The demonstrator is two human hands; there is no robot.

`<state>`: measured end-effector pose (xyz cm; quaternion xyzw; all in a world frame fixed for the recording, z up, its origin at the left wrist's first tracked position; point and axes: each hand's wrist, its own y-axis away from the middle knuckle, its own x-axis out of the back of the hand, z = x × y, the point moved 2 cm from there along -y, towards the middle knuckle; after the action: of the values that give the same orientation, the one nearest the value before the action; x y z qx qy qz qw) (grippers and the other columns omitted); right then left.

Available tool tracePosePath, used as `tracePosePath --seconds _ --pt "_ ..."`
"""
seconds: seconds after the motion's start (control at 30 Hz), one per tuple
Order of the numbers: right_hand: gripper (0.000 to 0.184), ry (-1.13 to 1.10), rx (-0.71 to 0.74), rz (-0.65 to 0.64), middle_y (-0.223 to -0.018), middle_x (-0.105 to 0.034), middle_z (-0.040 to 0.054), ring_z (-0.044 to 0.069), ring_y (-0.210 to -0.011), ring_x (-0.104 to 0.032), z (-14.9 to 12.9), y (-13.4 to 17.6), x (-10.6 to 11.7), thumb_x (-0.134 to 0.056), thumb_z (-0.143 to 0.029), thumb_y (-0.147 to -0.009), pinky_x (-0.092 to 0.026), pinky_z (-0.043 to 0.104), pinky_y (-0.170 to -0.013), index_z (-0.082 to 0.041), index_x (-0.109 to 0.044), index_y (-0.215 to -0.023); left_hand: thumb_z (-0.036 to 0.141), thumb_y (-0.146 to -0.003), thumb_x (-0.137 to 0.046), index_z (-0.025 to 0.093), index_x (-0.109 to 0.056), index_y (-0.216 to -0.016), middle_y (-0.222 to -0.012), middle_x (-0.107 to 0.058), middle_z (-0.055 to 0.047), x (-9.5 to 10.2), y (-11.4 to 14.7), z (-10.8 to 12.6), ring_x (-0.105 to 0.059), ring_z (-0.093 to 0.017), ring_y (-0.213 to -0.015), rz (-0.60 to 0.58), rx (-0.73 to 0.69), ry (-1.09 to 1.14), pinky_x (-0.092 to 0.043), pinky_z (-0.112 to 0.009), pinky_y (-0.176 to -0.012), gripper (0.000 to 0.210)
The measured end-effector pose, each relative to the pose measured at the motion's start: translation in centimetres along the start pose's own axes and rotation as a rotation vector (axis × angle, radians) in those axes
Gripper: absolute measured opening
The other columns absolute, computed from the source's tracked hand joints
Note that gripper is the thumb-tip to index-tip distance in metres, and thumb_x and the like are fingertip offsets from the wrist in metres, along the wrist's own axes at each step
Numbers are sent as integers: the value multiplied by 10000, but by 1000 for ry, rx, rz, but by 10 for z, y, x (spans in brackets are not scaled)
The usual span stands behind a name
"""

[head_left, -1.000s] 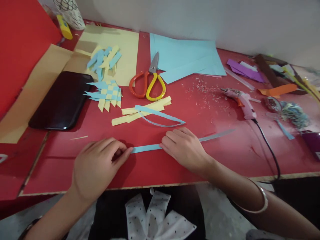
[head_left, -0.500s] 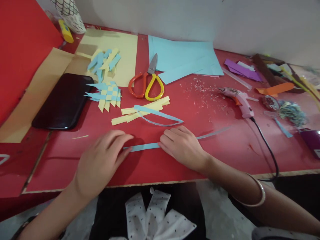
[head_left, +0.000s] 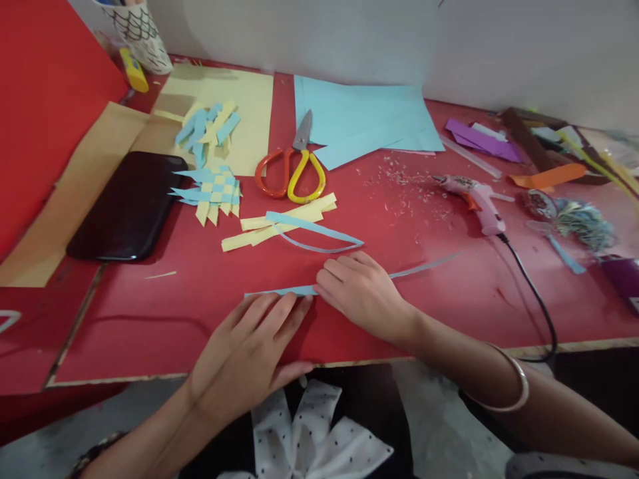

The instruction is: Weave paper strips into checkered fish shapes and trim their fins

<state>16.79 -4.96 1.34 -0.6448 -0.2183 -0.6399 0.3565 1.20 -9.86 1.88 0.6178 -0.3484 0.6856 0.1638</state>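
Note:
A narrow light-blue paper strip point(head_left: 300, 290) lies across the red table near its front edge. My left hand point(head_left: 244, 352) rests along the strip's lower edge, fingers stretched flat and thumb apart at the table edge. My right hand point(head_left: 364, 296) presses on the strip with curled fingers, hiding its middle; the thin tail comes out to the right. Just beyond are several pale-yellow strips point(head_left: 244, 240) with a folded blue strip point(head_left: 324, 229) on top. A woven blue-and-yellow paper piece point(head_left: 217, 189) sits farther left.
Scissors point(head_left: 303, 136) lie behind the strips. A black phone-like slab point(head_left: 127, 206) is at left. Blue sheets point(head_left: 369, 110) and a yellow sheet point(head_left: 249, 100) are at the back. On the right lies a pink glue gun point(head_left: 472, 199), its cord point(head_left: 536, 289) running over the front edge.
My left hand has moved right and toward me, from the strip's left end to lying flat along its lower edge. My right hand stays in place on the strip.

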Motion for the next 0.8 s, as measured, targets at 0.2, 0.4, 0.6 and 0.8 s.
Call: tracePosePath --seconds 0.2,0.4,0.6,0.8 --pt "188 -9 -6 -4 -641 -540 -7 136 -617 -440 0 1 -1 -467 -173 -822 -240 280 -618 -181 -518 -641 485 -851 -273 102 -604 -1061 -901 -609 -100 -1 2 3 -486 -221 -814 5 50 4 -372 -342 -737 548" --pt "213 -28 -15 -4 -639 -541 -1 134 -613 -437 0 1 -1 -421 -150 -843 -236 279 -610 -178 -528 -662 434 -828 -391 139 -548 -1127 -938 -609 -87 -3 6 -8 -505 -215 -822 -100 62 96 -417 -323 -703 448" --pt "220 -15 -15 7 -653 -547 1 132 -616 -438 0 2 -2 -415 -167 -854 -235 276 -601 -179 -539 -672 383 -843 -382 145 -523 -1144 -903 -628 -97 -6 25 -22 -542 -223 -817 -42 55 44 -410 -334 -711 409" --pt "243 -2 -44 63 -617 -542 2 126 -589 -434 -1 2 -2 -427 -195 -854 -233 273 -582 -175 -535 -637 326 -833 -422 106 -492 -1144 -864 -647 -106 4 40 -33 -565 -225 -767 -32 -32 -61 -377 -346 -697 388"
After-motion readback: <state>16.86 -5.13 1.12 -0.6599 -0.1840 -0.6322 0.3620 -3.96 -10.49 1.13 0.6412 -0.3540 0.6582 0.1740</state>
